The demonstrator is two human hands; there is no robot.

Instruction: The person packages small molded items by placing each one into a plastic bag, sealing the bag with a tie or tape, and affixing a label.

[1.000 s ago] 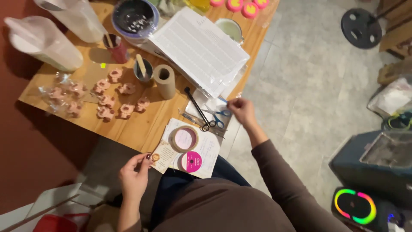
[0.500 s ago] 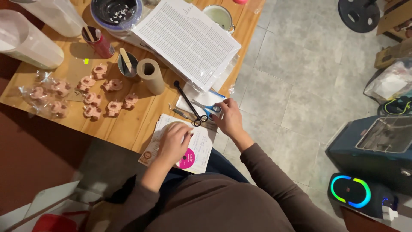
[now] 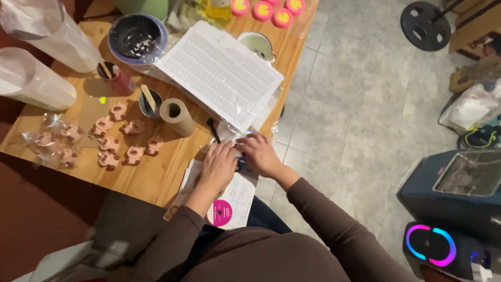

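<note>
Fingers of the left hand (image 3: pixel 219 163) and right hand (image 3: pixel 259 153) press together over black scissors (image 3: pixel 213 130) and clear wrapping at the tabletop's (image 3: pixel 156 177) near right edge; whether they grip anything I cannot tell. A printed sheet (image 3: pixel 222 73) lies just beyond. Pink figures (image 3: pixel 125 141) sit leftward, with bare wood around them.

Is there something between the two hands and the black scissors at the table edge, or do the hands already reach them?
Nothing visible stands between them. The left hand and right hand lie side by side on top of the black scissors, so only one black end sticks out past the fingers, beside the stack of printed sheets.
</note>
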